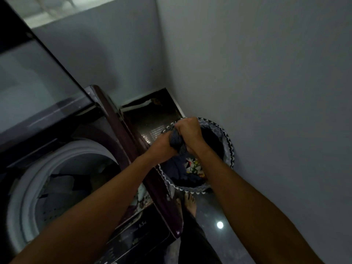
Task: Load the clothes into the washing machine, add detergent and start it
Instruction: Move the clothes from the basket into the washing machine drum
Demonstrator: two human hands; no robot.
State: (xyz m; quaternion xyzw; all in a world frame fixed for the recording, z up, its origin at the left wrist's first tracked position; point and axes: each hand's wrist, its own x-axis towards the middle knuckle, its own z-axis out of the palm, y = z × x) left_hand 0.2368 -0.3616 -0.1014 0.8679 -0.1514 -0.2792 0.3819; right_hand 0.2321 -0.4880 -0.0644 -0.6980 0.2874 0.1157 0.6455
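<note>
both hands (177,138) on striped cloth (177,141)

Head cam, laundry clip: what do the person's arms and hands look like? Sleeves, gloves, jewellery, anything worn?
Both forearms are bare up to the frame edge: no sleeves in view. The left hand and right hand are bare too, with no gloves. No watch, bracelet or ring shows on either wrist or on the visible fingers, though the light is dim and the image soft. No markings can be made out.
</note>
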